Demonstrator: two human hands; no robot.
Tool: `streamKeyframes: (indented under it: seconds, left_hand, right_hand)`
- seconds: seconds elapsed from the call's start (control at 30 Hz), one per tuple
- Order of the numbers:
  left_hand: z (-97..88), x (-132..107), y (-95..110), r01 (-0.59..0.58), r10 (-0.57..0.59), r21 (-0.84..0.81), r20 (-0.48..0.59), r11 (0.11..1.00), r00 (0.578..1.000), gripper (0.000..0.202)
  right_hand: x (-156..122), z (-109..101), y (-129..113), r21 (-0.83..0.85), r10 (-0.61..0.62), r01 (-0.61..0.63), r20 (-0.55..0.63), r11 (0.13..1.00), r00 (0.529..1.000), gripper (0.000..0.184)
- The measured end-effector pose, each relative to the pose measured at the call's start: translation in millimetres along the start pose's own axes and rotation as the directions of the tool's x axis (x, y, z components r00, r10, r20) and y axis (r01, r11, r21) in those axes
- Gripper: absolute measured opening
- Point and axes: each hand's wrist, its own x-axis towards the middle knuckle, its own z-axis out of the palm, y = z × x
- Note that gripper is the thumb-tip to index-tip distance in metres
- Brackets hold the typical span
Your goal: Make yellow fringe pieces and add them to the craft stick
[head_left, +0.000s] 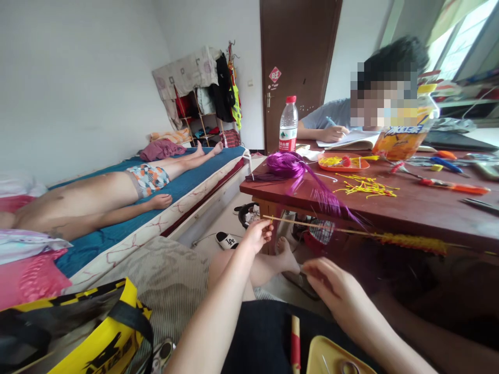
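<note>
My left hand (258,232) is closed in a pinch near the end of a long thin stick (304,223), where a small yellow piece shows at the fingertips. The stick runs right, past the table's front edge, and carries a dense row of yellow twisted pieces (413,242). Lower and to the right, my right hand (331,283) is apart from the stick, with its fingers curled together; whatever is between them is too small to make out. On my lap lie a red-and-tan rod (295,343) and a yellow tray (325,349) with scissors (348,366).
The brown table (424,208) holds purple strands (286,165), loose yellow pieces (366,186), an orange plate (323,165), a water bottle (288,124) and a large orange drink bottle (405,130). One person writes there; another lies on the bed (117,234). A yellow bag (97,337) stands left.
</note>
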Motion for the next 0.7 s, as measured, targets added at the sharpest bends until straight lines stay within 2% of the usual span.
streamKeyframes:
  seconds: [0.07, 0.13, 0.23, 0.37, 0.57, 0.7]
  left_hand:
    - [-1.1, -0.3, 0.8, 0.004, -0.004, 0.012, 0.010, 1.000, 1.000, 0.030]
    - [-2.2, 0.5, 0.9, 0.006, -0.006, 0.021, 0.021, 1.000, 1.000, 0.029]
    - [-4.5, 3.1, -0.7, 0.007, -0.008, 0.024, 0.039, 1.000, 0.999, 0.029]
    - [-8.9, 7.2, -5.2, 0.006, -0.006, 0.004, 0.048, 1.000, 0.999, 0.028]
    - [-12.8, 11.1, -6.7, 0.015, -0.014, -0.037, 0.044, 0.999, 0.999, 0.027]
    - [-13.4, 11.3, -4.1, 0.013, -0.012, -0.056, 0.019, 0.998, 1.000, 0.027]
  right_hand:
    - [39.3, 1.9, -8.9, 0.031, -0.040, 0.041, -0.014, 0.999, 0.999, 0.020]
    - [69.4, 13.2, -11.5, 0.066, -0.055, 0.057, -0.036, 0.996, 0.998, 0.026]
    - [95.2, 35.6, -6.8, 0.087, -0.020, 0.027, -0.080, 0.996, 0.997, 0.034]
    - [100.5, 47.8, 7.3, 0.094, 0.044, -0.031, -0.135, 0.995, 0.990, 0.038]
    - [89.6, 24.7, 20.2, 0.148, 0.086, -0.072, -0.088, 0.986, 0.992, 0.041]
    - [100.2, 19.0, 14.5, 0.160, 0.053, -0.050, -0.015, 0.986, 0.998, 0.032]
